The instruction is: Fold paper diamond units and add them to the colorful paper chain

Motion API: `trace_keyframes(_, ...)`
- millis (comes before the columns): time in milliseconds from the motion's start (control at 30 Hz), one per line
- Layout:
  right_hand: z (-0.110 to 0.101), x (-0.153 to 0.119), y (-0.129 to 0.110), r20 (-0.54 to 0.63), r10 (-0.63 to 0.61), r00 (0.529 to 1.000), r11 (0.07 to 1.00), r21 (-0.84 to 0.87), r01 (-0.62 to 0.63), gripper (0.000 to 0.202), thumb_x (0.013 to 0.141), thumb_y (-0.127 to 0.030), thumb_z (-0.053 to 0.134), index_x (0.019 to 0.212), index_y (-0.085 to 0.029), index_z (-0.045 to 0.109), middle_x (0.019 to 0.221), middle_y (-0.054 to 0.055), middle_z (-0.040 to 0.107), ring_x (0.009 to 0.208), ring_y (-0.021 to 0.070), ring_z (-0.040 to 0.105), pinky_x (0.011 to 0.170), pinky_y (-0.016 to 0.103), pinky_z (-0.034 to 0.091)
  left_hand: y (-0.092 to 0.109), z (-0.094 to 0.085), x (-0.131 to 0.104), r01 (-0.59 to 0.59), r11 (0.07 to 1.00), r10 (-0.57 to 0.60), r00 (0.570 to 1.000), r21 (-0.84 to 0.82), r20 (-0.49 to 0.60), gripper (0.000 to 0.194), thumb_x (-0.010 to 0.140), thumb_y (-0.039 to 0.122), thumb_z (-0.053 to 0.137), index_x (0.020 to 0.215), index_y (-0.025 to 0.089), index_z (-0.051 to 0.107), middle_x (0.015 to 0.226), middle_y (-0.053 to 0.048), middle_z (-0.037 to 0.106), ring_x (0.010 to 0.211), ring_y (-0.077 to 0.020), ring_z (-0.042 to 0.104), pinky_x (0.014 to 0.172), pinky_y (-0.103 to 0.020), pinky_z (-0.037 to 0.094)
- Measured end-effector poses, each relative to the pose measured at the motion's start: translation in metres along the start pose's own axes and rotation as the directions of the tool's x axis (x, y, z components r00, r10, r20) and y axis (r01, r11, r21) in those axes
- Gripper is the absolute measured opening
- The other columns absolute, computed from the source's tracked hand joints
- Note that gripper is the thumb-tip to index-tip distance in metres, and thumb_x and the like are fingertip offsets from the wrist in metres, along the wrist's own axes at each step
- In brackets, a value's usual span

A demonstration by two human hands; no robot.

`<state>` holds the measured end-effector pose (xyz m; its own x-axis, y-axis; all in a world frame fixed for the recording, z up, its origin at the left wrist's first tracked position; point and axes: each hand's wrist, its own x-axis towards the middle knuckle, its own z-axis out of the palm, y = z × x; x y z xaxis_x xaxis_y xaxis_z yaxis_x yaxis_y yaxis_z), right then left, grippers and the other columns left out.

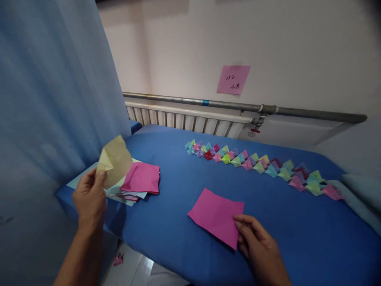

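In the head view, the left hand (91,194) is pinching a creased pale yellow sheet (117,167) between thumb and fingers, holding it up over the left end of the worktop (175,171). The right hand (262,246) is clamping its thumb and fingers on the right side of a magenta sheet (217,216), which is tilting above the middle of the worktop's near edge; whether its far corner is touching the surface, I cannot tell.

Behind the left hand, a paper stack (141,177) is lying near the left edge, a bright pink sheet topping it and pale blue and green edges poking out below. A zigzag strip of folded paper pieces (247,164) in many colours is running beside the far edge toward the right end, where a pale blue cloth (361,194) is resting.

Beyond the far edge, a white radiator (178,119) is standing under a metal pipe (172,98), and a pink note (233,79) with handwriting is hanging on the wall (184,47). A blue curtain (59,87) is draping beside the left edge. Below the near edge, a crumpled pink piece (118,259) is lying on the floor (143,264).
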<state>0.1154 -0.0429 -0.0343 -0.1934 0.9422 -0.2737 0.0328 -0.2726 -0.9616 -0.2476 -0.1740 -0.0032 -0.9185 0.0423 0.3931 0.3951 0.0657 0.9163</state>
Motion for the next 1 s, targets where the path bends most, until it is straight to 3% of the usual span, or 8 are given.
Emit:
trace_keyframes(100, 0.031, 0.004, -0.017, 0.055, -0.08, 0.995, 0.99, 0.118, 0.073, 0.037, 0.067, -0.047, 0.075, 0.088, -0.02, 0.062, 0.055, -0.006, 0.047, 0.046, 0.0068, 0.04, 0.042, 0.018, 0.028, 0.016, -0.02, -0.002, 0.229, 0.923, -0.27, 0.958, -0.31, -0.094, 0.025, 0.077, 0.023, 0.071, 0.101, 0.019, 0.069, 0.086, 0.004, 0.071, 0.075, -0.0107, 0.064, 0.079, -0.025, 0.055)
trace_keyframes(233, 0.078, 0.009, -0.047, 0.204, -0.258, 0.944, 0.949, 0.238, 0.208, 0.029, 0.07, -0.043, 0.073, 0.085, -0.02, 0.063, 0.056, -0.006, 0.048, 0.044, 0.0065, 0.04, 0.039, 0.018, 0.029, 0.02, -0.043, -0.013, 0.491, 0.743, -0.544, 0.839, -0.455, 0.019, 0.016, 0.077, 0.005, 0.066, 0.087, 0.017, 0.066, 0.075, 0.007, 0.07, 0.064, -0.0076, 0.065, 0.065, -0.017, 0.056)
trace_keyframes(400, 0.135, 0.016, -0.064, 0.325, -0.449, 0.832, 0.884, 0.296, 0.361, 0.02, 0.076, -0.037, 0.065, 0.085, -0.02, 0.063, 0.057, -0.007, 0.049, 0.042, 0.0053, 0.037, 0.04, 0.019, 0.029, 0.016, -0.067, -0.03, 0.64, 0.586, -0.656, 0.735, -0.497, 0.173, 0.015, 0.08, 0.002, 0.058, 0.078, 0.016, 0.065, 0.068, 0.004, 0.07, 0.051, -0.0076, 0.064, 0.052, -0.014, 0.055)
trace_keyframes(533, 0.163, 0.032, -0.041, 0.457, -0.358, 0.814, 0.929, 0.09, 0.358, 0.017, 0.075, -0.033, 0.059, 0.084, -0.019, 0.063, 0.058, -0.005, 0.052, 0.049, 0.0089, 0.045, 0.046, 0.021, 0.034, 0.025, -0.083, -0.04, 0.64, 0.564, -0.675, 0.721, -0.521, 0.155, 0.012, 0.079, 0.005, 0.059, 0.079, 0.015, 0.065, 0.068, 0.003, 0.071, 0.05, -0.0087, 0.065, 0.05, -0.014, 0.055)
trace_keyframes(600, 0.164, 0.037, -0.026, 0.508, -0.273, 0.817, 0.928, -0.083, 0.363, 0.017, 0.071, -0.029, 0.061, 0.084, -0.02, 0.065, 0.062, -0.002, 0.057, 0.055, 0.0121, 0.05, 0.053, 0.024, 0.04, 0.033, -0.088, -0.045, 0.646, 0.565, -0.697, 0.707, -0.513, 0.122, 0.012, 0.079, 0.005, 0.059, 0.078, 0.015, 0.064, 0.066, 0.003, 0.071, 0.049, -0.0093, 0.065, 0.048, -0.015, 0.055)
trace_keyframes(733, 0.141, 0.019, -0.015, 0.492, -0.331, 0.805, 0.862, -0.19, 0.47, 0.025, 0.07, -0.033, 0.067, 0.091, -0.021, 0.069, 0.089, 0.005, 0.067, 0.072, 0.0158, 0.056, 0.068, 0.03, 0.045, 0.042, -0.085, -0.068, 0.697, 0.552, -0.707, 0.682, -0.457, 0.187, 0.012, 0.077, 0.006, 0.061, 0.079, 0.017, 0.063, 0.065, 0.003, 0.07, 0.048, -0.0115, 0.065, 0.048, -0.019, 0.056)
trace_keyframes(867, 0.12, -0.015, -0.025, 0.636, -0.004, 0.772, 0.998, -0.044, 0.042, 0.048, 0.074, -0.047, 0.067, 0.115, -0.022, 0.062, 0.092, 0.006, 0.068, 0.084, 0.019, 0.062, 0.063, 0.026, 0.045, 0.047, -0.062, -0.107, 0.795, 0.503, -0.685, 0.605, -0.338, 0.405, 0.012, 0.072, 0.01, 0.069, 0.082, 0.016, 0.065, 0.063, 0.002, 0.069, 0.049, -0.0132, 0.066, 0.049, -0.021, 0.056)
trace_keyframes(1000, 0.103, -0.032, -0.025, 0.677, 0.043, 0.735, 0.99, 0.072, -0.124, 0.057, 0.065, -0.034, 0.076, 0.119, -0.023, 0.06, 0.085, 0.001, 0.069, 0.082, 0.0164, 0.064, 0.071, 0.025, 0.047, 0.056, -0.04, -0.142, 0.861, 0.447, -0.642, 0.498, -0.243, 0.584, 0.021, 0.066, 0.015, 0.076, 0.084, 0.016, 0.066, 0.067, -0.001, 0.071, 0.057, -0.0176, 0.069, 0.052, -0.024, 0.056)
